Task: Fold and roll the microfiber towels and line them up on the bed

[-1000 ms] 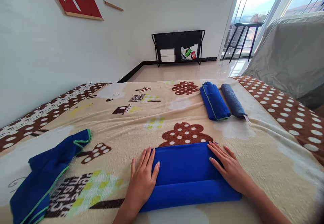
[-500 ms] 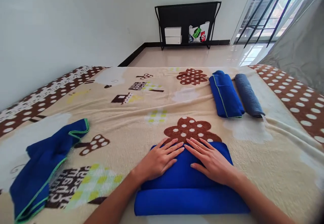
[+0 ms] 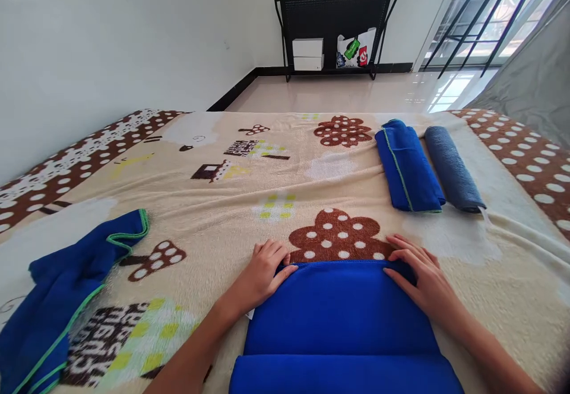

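Observation:
A bright blue towel (image 3: 338, 308) lies on the bed in front of me, with a thick folded band along its near side. At its far left corner my left hand (image 3: 266, 272) has its fingers curled and its thumb pressed on the edge. My right hand (image 3: 421, 272) is at the far right corner, which sits between its thumb and its bent fingers. A small white tag shows beside the left edge. The underside of the towel is hidden.
A patterned blanket (image 3: 231, 216) covers the bed. A crumpled blue cloth with green edging (image 3: 75, 287) lies left. To the right are a folded blue cloth (image 3: 409, 165) and a rolled grey-blue towel (image 3: 454, 168). Beyond the bed stand a black rack (image 3: 333, 20) and a stool (image 3: 499, 2).
My hands have moved apart from flat on the middle of the blue towel to its two far corners. The fingers have bent at the edge. The view has shifted slightly.

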The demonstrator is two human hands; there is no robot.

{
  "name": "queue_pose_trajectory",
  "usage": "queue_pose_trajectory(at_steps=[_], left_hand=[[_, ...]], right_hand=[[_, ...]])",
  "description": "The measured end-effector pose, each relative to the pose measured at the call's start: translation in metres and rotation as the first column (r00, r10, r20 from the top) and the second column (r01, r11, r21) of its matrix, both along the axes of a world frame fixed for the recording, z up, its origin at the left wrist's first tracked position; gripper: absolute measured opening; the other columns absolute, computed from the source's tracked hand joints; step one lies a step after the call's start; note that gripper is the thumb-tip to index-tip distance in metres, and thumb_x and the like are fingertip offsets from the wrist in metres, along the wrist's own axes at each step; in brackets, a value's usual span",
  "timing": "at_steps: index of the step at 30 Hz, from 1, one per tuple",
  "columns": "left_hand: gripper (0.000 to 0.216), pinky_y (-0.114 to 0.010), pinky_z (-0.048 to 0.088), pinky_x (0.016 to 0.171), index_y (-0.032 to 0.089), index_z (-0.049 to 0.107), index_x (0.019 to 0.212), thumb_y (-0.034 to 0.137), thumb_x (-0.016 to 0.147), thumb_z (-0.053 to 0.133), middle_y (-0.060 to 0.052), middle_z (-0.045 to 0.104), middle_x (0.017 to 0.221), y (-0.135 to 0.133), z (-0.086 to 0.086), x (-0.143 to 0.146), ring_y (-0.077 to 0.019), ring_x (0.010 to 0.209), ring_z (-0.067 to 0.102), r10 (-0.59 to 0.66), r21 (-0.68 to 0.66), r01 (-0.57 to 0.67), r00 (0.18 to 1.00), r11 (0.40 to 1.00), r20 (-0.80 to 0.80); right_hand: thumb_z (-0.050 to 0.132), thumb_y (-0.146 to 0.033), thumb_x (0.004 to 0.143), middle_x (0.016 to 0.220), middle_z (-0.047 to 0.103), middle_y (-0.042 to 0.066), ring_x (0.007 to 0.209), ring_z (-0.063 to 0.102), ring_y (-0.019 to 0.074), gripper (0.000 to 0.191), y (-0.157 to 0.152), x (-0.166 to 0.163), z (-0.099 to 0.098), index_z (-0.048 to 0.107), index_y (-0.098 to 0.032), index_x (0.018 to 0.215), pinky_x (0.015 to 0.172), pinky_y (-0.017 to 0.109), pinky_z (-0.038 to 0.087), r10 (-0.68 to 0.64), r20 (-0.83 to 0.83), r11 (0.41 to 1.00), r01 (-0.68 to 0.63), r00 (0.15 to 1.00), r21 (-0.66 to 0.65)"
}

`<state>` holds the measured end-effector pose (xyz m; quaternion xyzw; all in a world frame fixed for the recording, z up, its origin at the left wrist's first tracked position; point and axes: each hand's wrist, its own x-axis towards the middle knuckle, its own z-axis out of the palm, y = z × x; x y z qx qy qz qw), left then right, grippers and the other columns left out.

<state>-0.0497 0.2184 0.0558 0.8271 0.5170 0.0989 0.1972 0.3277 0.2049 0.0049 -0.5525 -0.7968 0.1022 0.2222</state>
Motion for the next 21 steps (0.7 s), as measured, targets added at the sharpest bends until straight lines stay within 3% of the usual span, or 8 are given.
queue_pose_trajectory(at_steps=[3,6,9,12,15,17,19,21], left_hand=[[0.025,-0.036,0.036,0.085,0.022,0.054,0.087,0.042,0.100,0.048,0.000,0.060,0.093,0.002,-0.004,-0.004,-0.0193,0.092,0.053,0.013,-0.019,-0.012,0.999,1.000,0.034],[0.026,-0.036,0.036,0.086,0.022,0.055,0.087,0.043,0.100,0.048,0.000,0.061,0.092,0.005,-0.009,-0.010,-0.0191,0.092,0.054,0.026,0.029,-0.027,1.000,0.999,0.013],[0.021,-0.036,0.038,0.086,0.022,0.058,0.092,0.039,0.101,0.048,-0.001,0.064,0.096,0.004,-0.005,-0.012,-0.0198,0.094,0.057,0.029,0.100,-0.026,0.999,0.995,-0.038],[0.025,-0.041,0.037,0.097,0.023,0.060,0.114,0.027,0.104,0.037,-0.007,0.066,0.116,-0.007,0.012,0.000,-0.0225,0.111,0.058,0.037,0.190,-0.026,0.998,0.982,-0.056],[0.043,-0.042,0.028,0.114,0.029,0.042,0.146,0.029,0.104,0.034,-0.007,0.053,0.147,-0.027,0.027,0.027,-0.0213,0.138,0.044,-0.215,0.151,0.225,0.973,0.963,-0.080],[0.056,-0.040,0.022,0.121,0.032,0.023,0.157,0.041,0.103,0.039,-0.003,0.037,0.160,-0.036,0.026,0.040,-0.0199,0.148,0.031,-0.406,0.049,0.411,0.910,0.910,-0.085],[0.062,-0.041,0.018,0.123,0.035,0.017,0.157,0.050,0.102,0.040,0.000,0.028,0.163,-0.038,0.017,0.037,-0.0195,0.151,0.026,-0.433,-0.020,0.434,0.897,0.901,-0.088],[0.056,-0.042,0.018,0.123,0.039,0.024,0.155,0.050,0.102,0.039,0.003,0.030,0.162,-0.035,0.008,0.017,-0.0182,0.150,0.029,-0.331,-0.016,0.331,0.938,0.944,-0.099]], right_hand=[[0.048,-0.051,0.096,0.144,0.054,0.005,0.138,0.044,0.0287,0.030,0.001,-0.002,-0.003,0.059,-0.025,0.085,0.106,0.052,0.038,-0.046,-0.012,0.999,0.046,0.999,-0.016],[0.049,-0.049,0.095,0.141,0.056,0.006,0.135,0.047,0.0285,0.027,0.003,-0.002,-0.006,0.057,-0.025,0.086,0.103,0.051,0.038,-0.076,-0.038,0.997,0.075,0.996,-0.029],[0.047,-0.043,0.096,0.138,0.057,0.006,0.132,0.050,0.0261,0.022,0.004,-0.001,-0.001,0.060,-0.026,0.100,0.104,0.048,0.038,-0.079,-0.073,0.996,0.077,0.994,-0.037],[0.039,-0.036,0.100,0.147,0.051,0.008,0.134,0.048,0.0237,0.031,-0.003,-0.009,0.018,0.060,-0.026,0.120,0.109,0.047,0.035,-0.101,-0.078,0.993,0.104,0.992,0.047],[0.039,-0.038,0.101,0.156,0.040,0.005,0.143,0.039,0.0215,0.044,-0.017,-0.031,0.040,0.048,-0.031,0.143,0.116,0.044,0.031,0.129,0.007,0.992,-0.129,0.992,-0.007],[0.042,-0.046,0.100,0.159,0.035,0.001,0.147,0.033,0.0206,0.054,-0.025,-0.042,0.045,0.035,-0.036,0.153,0.119,0.042,0.028,0.357,0.031,0.924,-0.348,0.934,-0.161],[0.042,-0.054,0.099,0.161,0.028,-0.002,0.149,0.026,0.0203,0.061,-0.030,-0.040,0.042,0.025,-0.040,0.155,0.122,0.044,0.023,0.420,0.023,0.880,-0.401,0.907,-0.253],[0.041,-0.058,0.099,0.163,0.023,-0.004,0.151,0.022,0.0204,0.062,-0.033,-0.024,0.034,0.023,-0.042,0.155,0.124,0.046,0.018,0.349,0.036,0.908,-0.328,0.937,-0.260]])
